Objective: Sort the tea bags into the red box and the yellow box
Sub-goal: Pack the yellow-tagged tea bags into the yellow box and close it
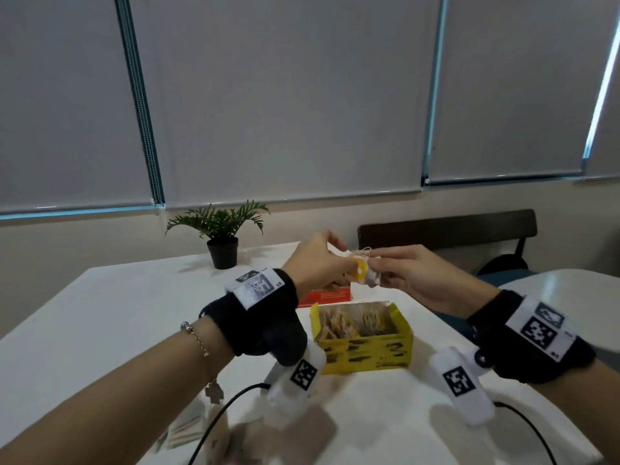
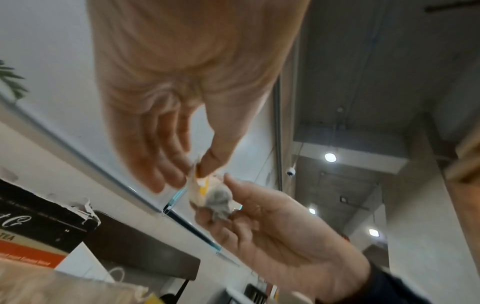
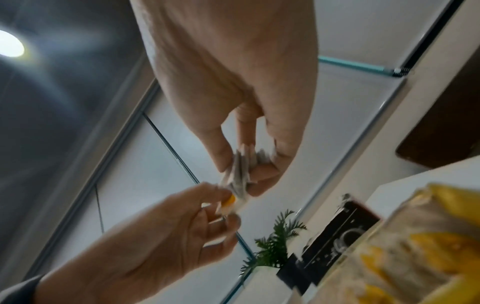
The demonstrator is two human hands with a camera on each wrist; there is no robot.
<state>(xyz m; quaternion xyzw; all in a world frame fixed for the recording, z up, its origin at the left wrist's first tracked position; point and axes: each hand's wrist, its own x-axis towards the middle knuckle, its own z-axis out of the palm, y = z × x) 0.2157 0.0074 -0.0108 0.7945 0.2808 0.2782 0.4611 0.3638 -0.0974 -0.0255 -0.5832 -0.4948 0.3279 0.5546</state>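
Your head view is evenly and softly lit; daylight leaks as bright slits past the grey roller blinds [image 1: 285, 95], and the glossy white table [image 1: 100, 313] carries soft shadows. Straight lines bow near the edges. Your wrist views are motion-blurred and soft throughout; a round ceiling lamp [image 3: 9, 46] flares with streaks, and smaller round ceiling lights [image 2: 330, 157] glare.

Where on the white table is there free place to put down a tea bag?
Bare white table lies left of the open yellow cardboard box, between the black-potted green plant and the left forearm. Crowded: the near edge, with cables and paper packets, and around the red box, close behind the yellow one.
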